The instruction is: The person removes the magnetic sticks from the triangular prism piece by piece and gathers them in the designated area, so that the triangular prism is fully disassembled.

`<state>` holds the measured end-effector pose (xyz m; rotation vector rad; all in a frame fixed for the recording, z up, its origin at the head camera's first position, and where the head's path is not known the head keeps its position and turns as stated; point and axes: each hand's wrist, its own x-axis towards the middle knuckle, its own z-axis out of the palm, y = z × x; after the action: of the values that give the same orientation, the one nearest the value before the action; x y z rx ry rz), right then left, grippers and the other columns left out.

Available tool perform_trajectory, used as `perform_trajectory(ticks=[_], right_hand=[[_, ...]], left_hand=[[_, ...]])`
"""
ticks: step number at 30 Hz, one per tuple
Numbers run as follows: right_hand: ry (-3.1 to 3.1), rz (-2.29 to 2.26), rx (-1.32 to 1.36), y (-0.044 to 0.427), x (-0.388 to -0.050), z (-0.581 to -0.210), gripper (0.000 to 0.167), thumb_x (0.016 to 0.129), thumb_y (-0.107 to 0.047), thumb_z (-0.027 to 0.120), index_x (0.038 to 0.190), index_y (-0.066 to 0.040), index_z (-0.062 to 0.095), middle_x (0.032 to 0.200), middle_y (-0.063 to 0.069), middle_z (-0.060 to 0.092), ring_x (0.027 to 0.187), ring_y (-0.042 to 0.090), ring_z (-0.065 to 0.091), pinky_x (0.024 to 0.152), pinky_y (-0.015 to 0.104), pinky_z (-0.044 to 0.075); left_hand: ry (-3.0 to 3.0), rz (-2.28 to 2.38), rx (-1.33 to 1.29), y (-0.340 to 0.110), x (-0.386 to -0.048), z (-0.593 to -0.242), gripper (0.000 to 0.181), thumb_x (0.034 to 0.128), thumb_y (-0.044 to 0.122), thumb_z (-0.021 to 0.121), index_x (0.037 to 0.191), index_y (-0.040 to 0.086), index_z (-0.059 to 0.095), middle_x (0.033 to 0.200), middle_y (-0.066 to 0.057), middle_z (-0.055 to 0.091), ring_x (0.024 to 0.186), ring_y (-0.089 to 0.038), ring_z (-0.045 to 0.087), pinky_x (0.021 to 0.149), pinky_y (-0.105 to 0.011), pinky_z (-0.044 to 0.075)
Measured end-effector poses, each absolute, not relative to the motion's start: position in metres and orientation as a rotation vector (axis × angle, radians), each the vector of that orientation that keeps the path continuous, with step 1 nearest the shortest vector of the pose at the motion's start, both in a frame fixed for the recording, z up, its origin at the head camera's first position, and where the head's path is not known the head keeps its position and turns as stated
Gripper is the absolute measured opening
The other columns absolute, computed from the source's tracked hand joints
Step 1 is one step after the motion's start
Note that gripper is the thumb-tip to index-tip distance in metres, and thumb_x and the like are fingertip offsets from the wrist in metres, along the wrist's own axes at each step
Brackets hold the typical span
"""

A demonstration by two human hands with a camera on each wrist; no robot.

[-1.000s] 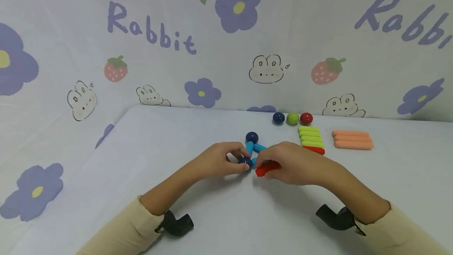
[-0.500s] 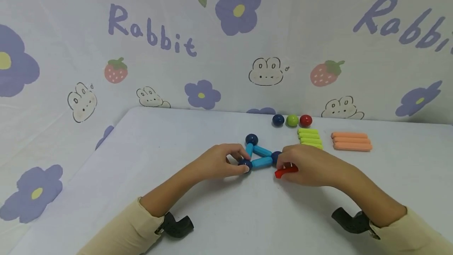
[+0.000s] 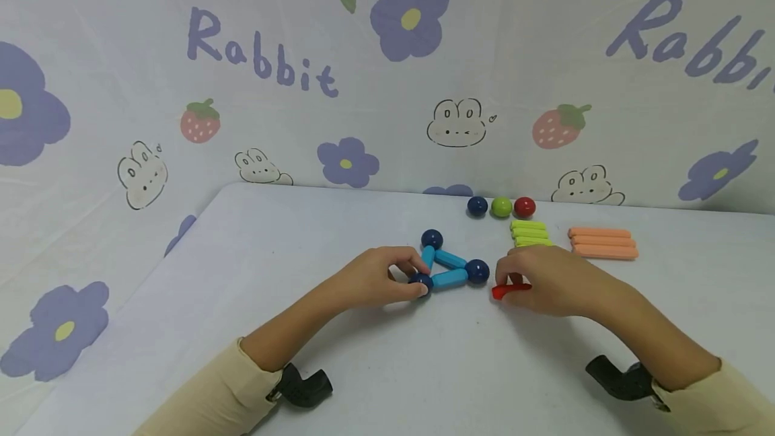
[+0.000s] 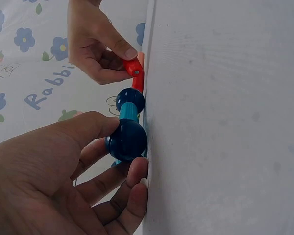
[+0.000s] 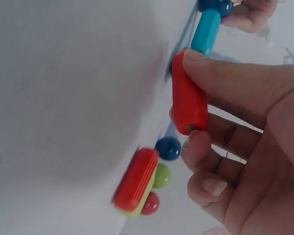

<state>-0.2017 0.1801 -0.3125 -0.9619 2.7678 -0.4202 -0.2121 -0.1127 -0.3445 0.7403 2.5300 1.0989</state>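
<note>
My left hand (image 3: 378, 278) pinches a dark blue ball (image 4: 127, 141) at the near left corner of a flat triangle made of light blue rods (image 3: 449, 279) and dark blue balls. To its right, my right hand (image 3: 547, 281) holds a red magnetic rod (image 5: 187, 95) between thumb and fingers. That hand is a little apart from the triangle's right corner ball (image 3: 477, 272). The far corner ball (image 3: 432, 239) stands free of both hands. A second red rod (image 5: 137, 178) lies beside the yellow-green rods; in the head view my right hand hides it.
Behind my right hand lie several yellow-green rods (image 3: 529, 233). Orange rods (image 3: 603, 243) lie side by side farther right. Dark blue (image 3: 477, 206), green (image 3: 501, 206) and red (image 3: 524, 206) balls line up near the patterned backdrop at the table's back edge.
My right hand has moved right with the red rod, away from the triangle, uncovering its right corner ball. My left hand has stayed on the near left ball.
</note>
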Motion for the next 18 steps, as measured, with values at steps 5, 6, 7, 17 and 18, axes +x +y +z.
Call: perform_trajectory(ticks=[5,6,7,17,18], right_hand=[[2.807,-0.433,-0.901,0.193,-0.205,-0.315,0.015,0.082,-0.016,0.083,0.092,-0.022,0.073,0.079,-0.012,0.059,0.077,0.012,0.054,0.065,0.028,0.049],[2.813,-0.436,-0.894,0.196,-0.206,-0.316,0.015,0.082,-0.016,0.083,0.091,-0.021,0.073,0.078,-0.011,0.059,0.077,0.012,0.054,0.065,0.028,0.049],[2.820,-0.441,-0.888,0.198,-0.207,-0.317,0.015,0.082,-0.014,0.083,0.091,-0.021,0.073,0.078,-0.011,0.058,0.076,0.012,0.054,0.065,0.028,0.049],[2.864,-0.424,-0.847,0.210,-0.214,-0.323,0.016,0.081,-0.004,0.081,0.090,-0.014,0.072,0.079,-0.007,0.057,0.076,0.015,0.053,0.064,0.028,0.048],[2.874,-0.409,-0.845,0.211,-0.214,-0.323,0.016,0.081,-0.004,0.080,0.088,-0.015,0.071,0.078,-0.007,0.056,0.075,0.015,0.053,0.063,0.028,0.047]], left_hand=[[2.532,1.094,0.729,-0.112,-0.212,-0.345,0.018,0.0912,0.026,0.074,0.109,0.023,0.070,0.100,0.007,0.066,0.084,-0.014,0.062,0.074,-0.028,0.053],[2.532,1.094,0.726,-0.112,-0.212,-0.345,0.018,0.0912,0.026,0.074,0.109,0.023,0.070,0.099,0.008,0.066,0.084,-0.014,0.062,0.074,-0.028,0.053],[2.532,1.092,0.722,-0.112,-0.212,-0.346,0.018,0.0912,0.026,0.074,0.109,0.023,0.070,0.099,0.008,0.066,0.084,-0.014,0.062,0.073,-0.028,0.053],[2.534,1.099,0.727,-0.112,-0.212,-0.345,0.018,0.0911,0.025,0.074,0.108,0.022,0.070,0.099,0.007,0.067,0.084,-0.014,0.062,0.074,-0.028,0.053],[2.537,1.095,0.730,-0.112,-0.212,-0.345,0.018,0.0912,0.025,0.074,0.108,0.022,0.070,0.099,0.007,0.067,0.084,-0.014,0.062,0.074,-0.027,0.053]])
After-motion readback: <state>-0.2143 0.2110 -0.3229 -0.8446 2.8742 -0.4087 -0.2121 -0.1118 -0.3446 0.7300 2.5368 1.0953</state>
